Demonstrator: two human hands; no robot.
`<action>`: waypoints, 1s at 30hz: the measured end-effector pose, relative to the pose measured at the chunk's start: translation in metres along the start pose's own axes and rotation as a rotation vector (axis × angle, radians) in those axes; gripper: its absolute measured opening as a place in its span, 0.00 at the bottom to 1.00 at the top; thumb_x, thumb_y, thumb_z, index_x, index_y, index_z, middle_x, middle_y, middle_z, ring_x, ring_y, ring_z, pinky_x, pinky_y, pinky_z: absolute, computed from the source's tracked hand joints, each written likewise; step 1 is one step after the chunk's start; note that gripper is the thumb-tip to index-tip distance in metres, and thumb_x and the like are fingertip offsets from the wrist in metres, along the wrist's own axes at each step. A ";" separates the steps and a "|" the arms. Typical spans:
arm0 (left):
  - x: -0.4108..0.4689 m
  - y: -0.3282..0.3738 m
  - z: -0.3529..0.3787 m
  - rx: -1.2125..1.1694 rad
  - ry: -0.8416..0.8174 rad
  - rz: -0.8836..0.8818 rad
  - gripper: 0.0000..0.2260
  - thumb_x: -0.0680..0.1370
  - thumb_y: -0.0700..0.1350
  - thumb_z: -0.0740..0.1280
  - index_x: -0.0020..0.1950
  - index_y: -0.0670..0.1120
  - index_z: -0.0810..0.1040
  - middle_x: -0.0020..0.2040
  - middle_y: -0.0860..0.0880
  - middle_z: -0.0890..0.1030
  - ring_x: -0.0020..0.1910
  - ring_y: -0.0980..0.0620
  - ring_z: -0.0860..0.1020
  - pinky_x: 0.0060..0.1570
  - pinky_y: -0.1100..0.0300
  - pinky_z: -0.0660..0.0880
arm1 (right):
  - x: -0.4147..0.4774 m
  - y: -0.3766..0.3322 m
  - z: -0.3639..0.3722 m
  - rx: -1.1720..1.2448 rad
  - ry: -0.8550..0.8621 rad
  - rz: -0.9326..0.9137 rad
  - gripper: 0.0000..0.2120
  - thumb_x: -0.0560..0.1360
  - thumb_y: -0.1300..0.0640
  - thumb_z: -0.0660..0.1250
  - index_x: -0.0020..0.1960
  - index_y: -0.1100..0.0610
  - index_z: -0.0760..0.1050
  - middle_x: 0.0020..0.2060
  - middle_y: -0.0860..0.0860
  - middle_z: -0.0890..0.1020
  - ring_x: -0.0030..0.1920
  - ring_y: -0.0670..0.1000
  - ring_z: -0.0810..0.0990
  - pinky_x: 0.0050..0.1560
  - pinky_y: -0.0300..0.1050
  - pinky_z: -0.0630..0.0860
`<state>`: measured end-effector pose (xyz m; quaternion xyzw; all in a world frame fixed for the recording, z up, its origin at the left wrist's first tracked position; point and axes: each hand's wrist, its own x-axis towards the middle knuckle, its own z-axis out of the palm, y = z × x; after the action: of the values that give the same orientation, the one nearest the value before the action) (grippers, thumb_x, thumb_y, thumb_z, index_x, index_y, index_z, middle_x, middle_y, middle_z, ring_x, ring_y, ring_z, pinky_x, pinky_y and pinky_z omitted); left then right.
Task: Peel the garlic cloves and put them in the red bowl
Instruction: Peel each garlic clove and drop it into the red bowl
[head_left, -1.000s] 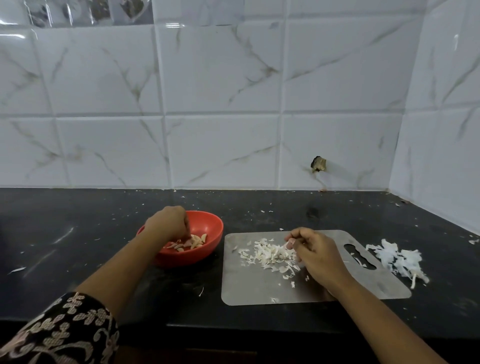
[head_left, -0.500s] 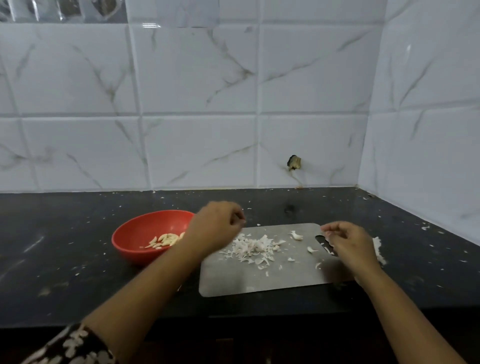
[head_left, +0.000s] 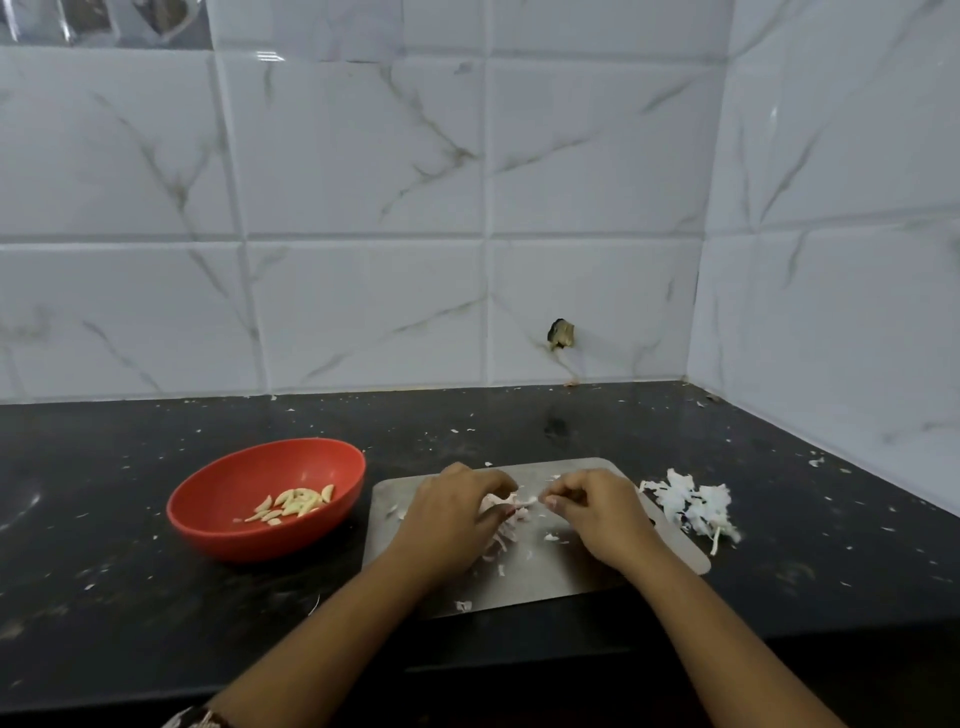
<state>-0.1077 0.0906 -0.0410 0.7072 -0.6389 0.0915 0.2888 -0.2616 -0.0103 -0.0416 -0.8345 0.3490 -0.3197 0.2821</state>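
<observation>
A small pale garlic clove (head_left: 522, 501) is pinched between the curled fingertips of the left hand (head_left: 452, 514) and the right hand (head_left: 597, 512), just above the far half of a steel cutting board (head_left: 545, 577). Most of the clove is covered by the fingers and the little that shows is blurred, so whether skin remains on it cannot be told. Its visible part is stretched roughly left to right, from one hand to the other. A heap of papery skins (head_left: 498, 545) on the board is largely hidden under the left hand. The board's right end is masked by the right wrist. A second pile of skins (head_left: 691, 506) lies on the black counter (head_left: 130, 597) beside that end. To the left of the board, the red bowl (head_left: 218, 519) is seen with peeled cloves (head_left: 296, 504) gathered inside it, most with their long axes slanted from lower left to upper right. A patterned sleeve (head_left: 192, 719) is cut off by the bottom edge.
</observation>
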 end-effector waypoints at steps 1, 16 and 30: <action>0.001 0.002 0.000 -0.029 0.024 0.003 0.12 0.78 0.52 0.65 0.61 0.54 0.78 0.53 0.56 0.81 0.55 0.57 0.73 0.57 0.58 0.70 | -0.001 -0.005 0.003 0.177 -0.004 0.023 0.04 0.76 0.61 0.70 0.47 0.54 0.83 0.42 0.47 0.84 0.39 0.39 0.79 0.40 0.27 0.72; 0.004 -0.017 0.006 -0.255 0.268 -0.083 0.02 0.75 0.46 0.71 0.43 0.50 0.82 0.36 0.55 0.82 0.37 0.57 0.79 0.39 0.58 0.76 | 0.021 -0.031 0.018 0.653 -0.236 0.140 0.04 0.76 0.61 0.69 0.43 0.59 0.78 0.36 0.52 0.82 0.36 0.46 0.79 0.38 0.40 0.76; -0.003 -0.005 -0.006 -0.622 0.378 -0.183 0.01 0.72 0.37 0.73 0.41 0.42 0.83 0.36 0.53 0.82 0.35 0.62 0.78 0.36 0.72 0.71 | 0.008 -0.038 0.018 0.906 -0.329 0.187 0.04 0.78 0.63 0.66 0.47 0.60 0.79 0.38 0.53 0.83 0.35 0.44 0.78 0.33 0.37 0.76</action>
<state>-0.1017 0.0963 -0.0386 0.6103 -0.5059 -0.0043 0.6096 -0.2286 0.0106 -0.0243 -0.6324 0.1993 -0.2767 0.6956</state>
